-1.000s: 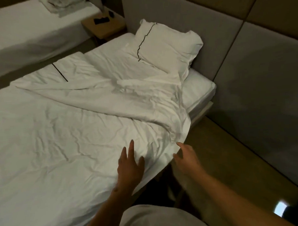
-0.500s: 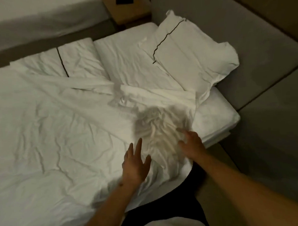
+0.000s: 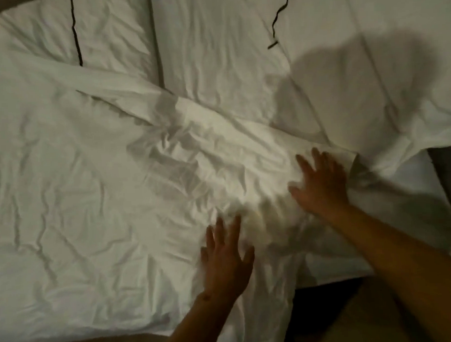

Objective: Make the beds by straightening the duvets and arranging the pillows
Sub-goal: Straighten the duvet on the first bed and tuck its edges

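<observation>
On the bed, one rumpled duvet (image 3: 96, 192) lies under two flat, splayed hands (left hand (image 3: 225, 261), right hand (image 3: 320, 184)).

Bed (image 3: 394, 264) under duvet (image 3: 91, 202) (pillow (image 3: 369, 61) too)

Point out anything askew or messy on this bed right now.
The duvet is heavily creased, and its top edge runs diagonally, bunched into a rumpled fold near the middle. The left hand and right hand lie flat on it. The pillow at upper right sits skewed.
</observation>
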